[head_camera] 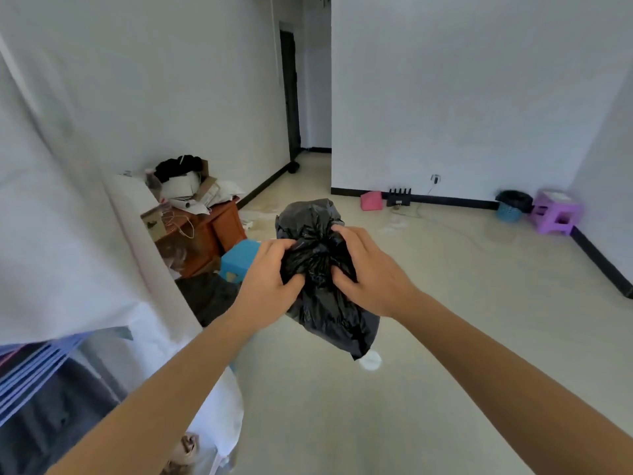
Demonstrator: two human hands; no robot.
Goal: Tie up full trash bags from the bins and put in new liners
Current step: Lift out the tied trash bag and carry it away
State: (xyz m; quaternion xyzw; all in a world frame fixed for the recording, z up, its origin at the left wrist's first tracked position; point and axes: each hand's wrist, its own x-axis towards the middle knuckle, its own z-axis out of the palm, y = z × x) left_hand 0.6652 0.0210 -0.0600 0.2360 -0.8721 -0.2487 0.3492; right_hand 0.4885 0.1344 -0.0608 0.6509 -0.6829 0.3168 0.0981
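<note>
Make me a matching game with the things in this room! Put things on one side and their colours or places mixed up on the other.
Things:
1. trash bag
2. corner stool
3. box
4. bin

Matches:
a. pink
b. blue, with a black liner
c. gripped by the left hand and the right hand
d. purple

Pairs: 1-c, 2-d, 3-a, 4-b

White walls (479, 97) and pale floor (445, 354) frame a brown cabinet (222, 231), a purple stool (556, 214) and perhaps a dark doorway (289, 97).
</note>
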